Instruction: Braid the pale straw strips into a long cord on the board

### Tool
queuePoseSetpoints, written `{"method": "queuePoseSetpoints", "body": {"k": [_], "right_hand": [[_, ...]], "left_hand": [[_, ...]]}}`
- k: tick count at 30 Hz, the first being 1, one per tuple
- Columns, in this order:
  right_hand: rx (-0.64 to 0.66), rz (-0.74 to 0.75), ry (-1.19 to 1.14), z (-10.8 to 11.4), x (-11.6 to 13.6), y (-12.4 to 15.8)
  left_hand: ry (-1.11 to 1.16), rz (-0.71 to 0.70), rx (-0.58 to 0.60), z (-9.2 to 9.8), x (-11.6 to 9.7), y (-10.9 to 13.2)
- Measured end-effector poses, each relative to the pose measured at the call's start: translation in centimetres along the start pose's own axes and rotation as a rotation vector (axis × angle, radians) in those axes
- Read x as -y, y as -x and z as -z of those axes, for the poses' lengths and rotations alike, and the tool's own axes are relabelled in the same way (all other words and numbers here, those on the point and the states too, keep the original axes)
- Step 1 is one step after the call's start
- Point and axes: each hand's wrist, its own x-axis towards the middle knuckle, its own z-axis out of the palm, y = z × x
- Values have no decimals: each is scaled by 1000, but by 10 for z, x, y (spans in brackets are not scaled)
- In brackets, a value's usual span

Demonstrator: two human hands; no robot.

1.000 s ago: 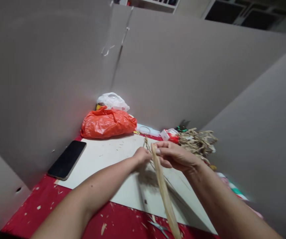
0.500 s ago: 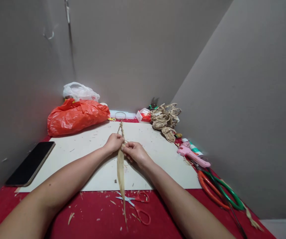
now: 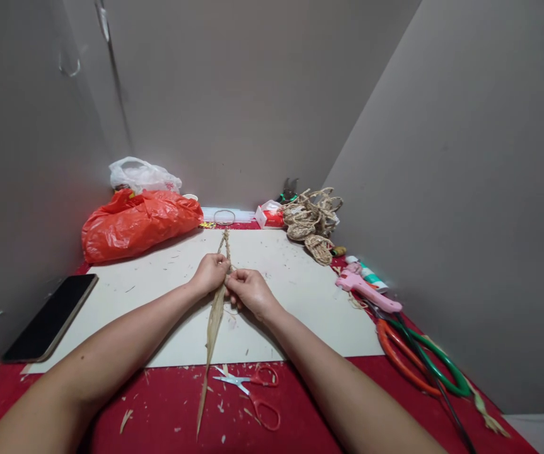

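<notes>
Nearest me on the feed, one pair of red-handled scissors (image 3: pixel 258 381) lies open on the red surface (image 3: pixel 167 410). Beyond, over one smooth white board (image 3: pixel 312 315), my right hand (image 3: pixel 250 291) pinches the top of one papery, tapering strip (image 3: pixel 215 315); my left hand (image 3: pixel 210 272) pinches one rough, forked braid (image 3: pixel 225 237). Farther off: knotty cord (image 3: pixel 309 221), two crinkled plastic bags (image 3: pixel 142 224).

The red table (image 3: pixel 167 416) carries a white board (image 3: pixel 309 302), a phone (image 3: pixel 52 318) overlapping its left edge, scissors (image 3: pixel 248 381) in front, and a pink tool (image 3: pixel 370 296) at right.
</notes>
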Motion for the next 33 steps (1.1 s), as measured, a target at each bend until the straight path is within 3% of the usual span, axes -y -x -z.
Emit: {"method": "queuePoseSetpoints", "body": {"k": [7,16,20,25,28,30,32,33], "right_hand": [[-108,68,133,-8,-1,-1],[-168,3,156,-7,-6,-9],[-215,190,29,4,5,0],[-239,155,-360,35,40,26],[-438,294,-303,84,71,56],[-769,443,-132,125,95,84],[-1188,639,63,157,118,112],[-1274,727,179,167,127,123]], "left_hand": [[10,-36,-27,-1,3,-4],[92,76,-11,3,-5,2],[130,59,-15,4,-3,0],[87,109,-8,6,-10,3],[84,116,-18,7,-12,5],[83,113,-20,7,-10,4],[85,107,-21,8,-7,3],[87,102,-21,8,-6,2]]}}
